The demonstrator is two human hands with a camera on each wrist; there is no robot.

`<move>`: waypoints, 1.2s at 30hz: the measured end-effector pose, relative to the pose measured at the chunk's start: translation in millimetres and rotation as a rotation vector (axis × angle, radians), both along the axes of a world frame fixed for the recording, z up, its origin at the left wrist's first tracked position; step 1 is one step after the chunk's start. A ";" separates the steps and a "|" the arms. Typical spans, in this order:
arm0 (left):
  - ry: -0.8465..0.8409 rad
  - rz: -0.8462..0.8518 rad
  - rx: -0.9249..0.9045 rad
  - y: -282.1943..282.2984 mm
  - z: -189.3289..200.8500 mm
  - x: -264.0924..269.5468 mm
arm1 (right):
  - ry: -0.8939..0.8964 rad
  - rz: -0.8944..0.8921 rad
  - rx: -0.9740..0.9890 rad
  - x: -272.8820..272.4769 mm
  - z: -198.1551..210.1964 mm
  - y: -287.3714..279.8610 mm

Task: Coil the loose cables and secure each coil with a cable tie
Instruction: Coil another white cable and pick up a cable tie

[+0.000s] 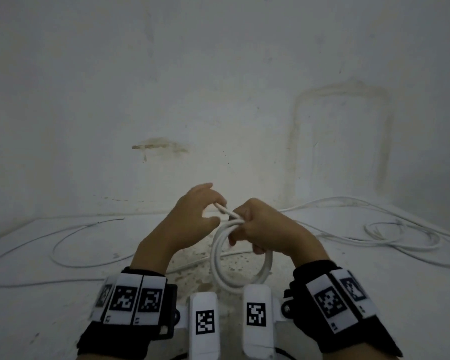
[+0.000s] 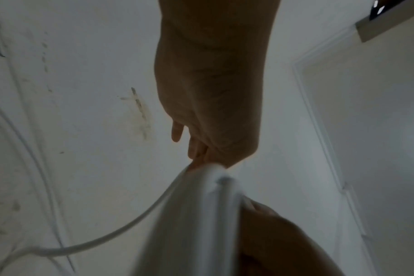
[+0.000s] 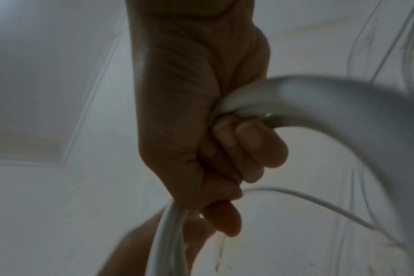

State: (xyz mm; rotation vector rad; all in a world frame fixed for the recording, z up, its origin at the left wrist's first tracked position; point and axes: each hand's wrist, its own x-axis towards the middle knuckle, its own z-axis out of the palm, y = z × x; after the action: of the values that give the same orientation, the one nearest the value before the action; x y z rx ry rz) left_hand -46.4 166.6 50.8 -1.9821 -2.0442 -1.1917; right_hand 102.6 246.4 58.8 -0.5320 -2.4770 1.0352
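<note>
The right hand [image 1: 264,228] has its fingers curled tight round the round coil of thick white cable [image 1: 240,258], at its 12 o'clock, so the loops stay stacked; the left hand [image 1: 192,219] pinches the cable's free end [image 1: 224,207], probably to wrap it across

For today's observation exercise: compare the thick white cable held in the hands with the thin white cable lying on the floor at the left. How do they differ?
The thick white cable is wound into a compact coil; the thin white cable sprawls in wide loose loops. The thick one is held up, the right hand gripping its coil and the left hand pinching its free end; the thin one lies untouched on the floor. Both are white, and neither shows a cable tie.
</note>
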 end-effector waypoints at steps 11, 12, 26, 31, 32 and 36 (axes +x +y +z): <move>-0.415 -0.133 0.233 -8.8 8.8 2.1 | 0.648 -0.237 -0.172 0.8 15.0 2.3; -0.403 -0.114 0.186 -8.2 6.6 -0.4 | 0.708 -0.292 -0.225 -0.6 14.2 5.0; -0.442 0.155 -0.097 0.1 -7.0 -16.4 | 0.648 -0.335 -0.272 19.8 -0.7 34.2; -0.388 -0.145 0.106 0.6 1.8 6.3 | 0.452 -0.167 -0.107 8.8 1.1 17.3; -0.390 -0.208 0.114 0.8 3.5 11.8 | 0.444 -0.157 -0.084 8.1 2.0 15.5; -0.413 -0.209 0.127 1.4 9.3 23.2 | 0.477 -0.180 -0.020 9.3 3.1 14.5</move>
State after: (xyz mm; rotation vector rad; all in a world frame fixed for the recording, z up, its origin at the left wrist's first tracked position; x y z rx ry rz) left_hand -23.2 168.0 60.1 -2.0647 -1.8850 -1.8610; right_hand 111.9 260.9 61.9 -0.4427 -1.9667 0.9821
